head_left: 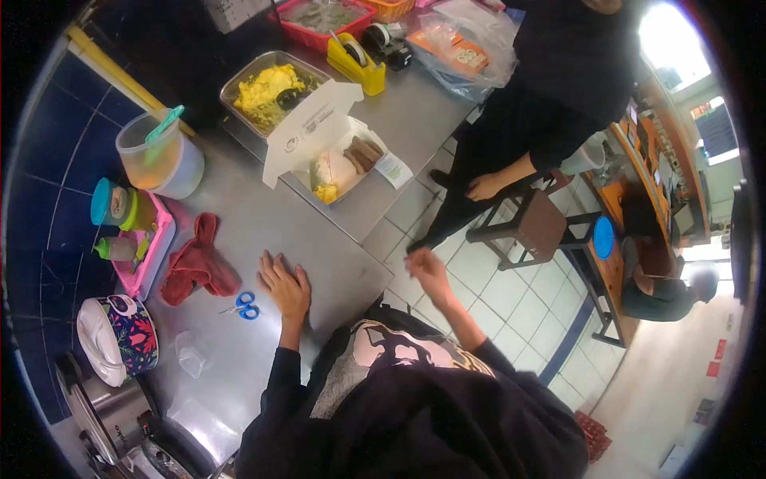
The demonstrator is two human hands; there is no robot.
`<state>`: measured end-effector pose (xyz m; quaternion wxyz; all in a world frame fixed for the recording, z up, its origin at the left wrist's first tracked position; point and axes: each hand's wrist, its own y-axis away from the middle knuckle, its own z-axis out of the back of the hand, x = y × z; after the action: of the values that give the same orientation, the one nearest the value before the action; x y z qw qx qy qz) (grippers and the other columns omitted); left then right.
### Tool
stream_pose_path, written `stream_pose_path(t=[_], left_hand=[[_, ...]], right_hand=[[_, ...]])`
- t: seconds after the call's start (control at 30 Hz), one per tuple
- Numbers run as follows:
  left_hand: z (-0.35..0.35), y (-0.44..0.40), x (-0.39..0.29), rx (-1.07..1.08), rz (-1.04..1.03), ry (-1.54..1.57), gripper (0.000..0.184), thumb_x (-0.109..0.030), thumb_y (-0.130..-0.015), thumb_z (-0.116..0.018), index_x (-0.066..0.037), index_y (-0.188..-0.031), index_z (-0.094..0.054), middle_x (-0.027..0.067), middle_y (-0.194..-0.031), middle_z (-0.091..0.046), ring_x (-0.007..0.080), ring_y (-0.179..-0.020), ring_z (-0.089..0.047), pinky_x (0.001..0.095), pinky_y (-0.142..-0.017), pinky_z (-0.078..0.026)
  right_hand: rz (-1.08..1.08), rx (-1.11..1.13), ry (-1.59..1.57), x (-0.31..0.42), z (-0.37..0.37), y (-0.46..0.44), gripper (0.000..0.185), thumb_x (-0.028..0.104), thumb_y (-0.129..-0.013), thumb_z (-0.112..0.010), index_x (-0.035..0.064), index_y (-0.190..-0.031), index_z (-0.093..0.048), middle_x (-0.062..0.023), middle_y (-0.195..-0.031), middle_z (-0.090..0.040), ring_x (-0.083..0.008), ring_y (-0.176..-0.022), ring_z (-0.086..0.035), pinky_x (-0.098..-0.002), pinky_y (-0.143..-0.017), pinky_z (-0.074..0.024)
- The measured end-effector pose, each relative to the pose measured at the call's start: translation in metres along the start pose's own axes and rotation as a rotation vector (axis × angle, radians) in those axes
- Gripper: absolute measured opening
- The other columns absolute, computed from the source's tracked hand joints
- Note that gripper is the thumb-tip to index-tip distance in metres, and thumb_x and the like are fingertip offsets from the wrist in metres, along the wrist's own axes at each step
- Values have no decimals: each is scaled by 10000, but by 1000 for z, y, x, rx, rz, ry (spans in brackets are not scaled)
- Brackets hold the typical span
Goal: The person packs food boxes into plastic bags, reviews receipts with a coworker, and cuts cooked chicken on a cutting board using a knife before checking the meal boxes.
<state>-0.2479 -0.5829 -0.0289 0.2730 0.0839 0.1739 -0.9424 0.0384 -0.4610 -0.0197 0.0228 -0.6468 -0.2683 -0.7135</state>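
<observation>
My left hand (285, 289) lies flat on the steel table (231, 343) with its fingers spread and holds nothing. Just beside it are blue-handled scissors (245, 306), and a crumpled red cloth (199, 267) lies farther left. Over the floor past the table's edge hangs my right hand (432, 277); its fingers are blurred and seem loosely curled, with no object visible in them. Beyond both hands stands an open white takeaway box (311, 166) containing yellow food, a pale rounded mound and brown pieces.
A metal tray (231, 89) of yellow food, a yellow tape dispenser (363, 72) and a plastic bag (499, 40) stand farther back. At left are a clear bucket (171, 172), a pink basket (155, 255) and a patterned container (132, 339). Another person stands near a brown stool (533, 223).
</observation>
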Motion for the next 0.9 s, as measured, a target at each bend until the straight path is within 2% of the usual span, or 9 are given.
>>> stream_pose_path(t=[0.07, 0.13, 0.2, 0.23, 0.3, 0.4, 0.5, 0.7, 0.9], left_hand=[[0, -2, -1, 18, -1, -16, 482, -253, -865, -526, 20, -1250, -428, 248, -1410, -339, 391, -1336, -278, 549, -1069, -170], [0, -6, -2, 35, -1, -33, 482, -252, -864, -527, 17, -1252, -427, 248, -1410, -338, 390, -1336, -280, 545, -1070, -170], [0, -7, -4, 49, 8, -37, 481, -252, -867, -522, 14, -1255, -425, 245, -1412, -338, 388, -1340, -276, 546, -1067, -171], [0, -9, -5, 65, 7, -44, 481, -252, -867, -522, 14, -1255, -425, 245, -1412, -338, 388, -1340, -276, 546, -1067, -171], [0, -10, -7, 73, 30, -49, 484, -252, -869, -516, 14, -1262, -419, 246, -1413, -338, 385, -1343, -274, 546, -1065, -170], [-4, -12, -6, 79, 23, -60, 490, -259, -873, -508, 12, -1270, -415, 243, -1416, -334, 383, -1343, -275, 544, -1064, -172], [-6, -11, -4, 91, 11, -83, 494, -271, -877, -500, 5, -1277, -411, 238, -1424, -324, 382, -1343, -274, 541, -1064, -172], [-9, -11, -4, 89, 6, -95, 483, -272, -887, -487, -9, -1284, -406, 231, -1431, -314, 374, -1345, -277, 536, -1060, -179], [-11, -11, -3, 79, -7, -93, 481, -281, -895, -482, -18, -1290, -401, 233, -1428, -320, 372, -1338, -290, 528, -1057, -187]], right_hand=[[287, -82, 257, 11, 0, -52, 210, 35, -826, -610, 2, -1028, -562, -96, -925, -601, -193, -774, -583, -302, -626, -469], [521, -155, 490, 63, -15, -88, 289, 22, -806, -591, -6, -1090, -545, -129, -925, -557, -251, -798, -571, -346, -663, -476], [614, -192, 735, 72, -25, -126, 397, 21, -784, -586, 4, -1176, -519, -162, -1028, -510, -310, -899, -553, -386, -754, -484], [597, -188, 731, 69, -30, -139, 397, 21, -784, -586, 4, -1176, -519, -162, -1028, -510, -310, -899, -553, -386, -754, -484], [531, -216, 827, 58, -36, -158, 423, 23, -791, -572, -19, -1205, -494, -199, -1084, -468, -368, -948, -531, -415, -802, -471], [600, -187, 1008, 44, -32, -169, 505, 51, -779, -582, -64, -1250, -441, -199, -1151, -429, -367, -980, -514, -415, -844, -476], [566, -167, 955, 45, -32, -168, 531, 51, -780, -580, -90, -1262, -407, -208, -1138, -427, -373, -992, -507, -428, -835, -476], [388, -133, 863, 57, -29, -178, 551, 44, -780, -574, -75, -1284, -387, -201, -1079, -428, -365, -936, -542, -423, -795, -491], [413, -155, 886, 51, -27, -184, 550, 34, -785, -566, -37, -1301, -389, -186, -1060, -433, -352, -923, -555, -413, -774, -497]])
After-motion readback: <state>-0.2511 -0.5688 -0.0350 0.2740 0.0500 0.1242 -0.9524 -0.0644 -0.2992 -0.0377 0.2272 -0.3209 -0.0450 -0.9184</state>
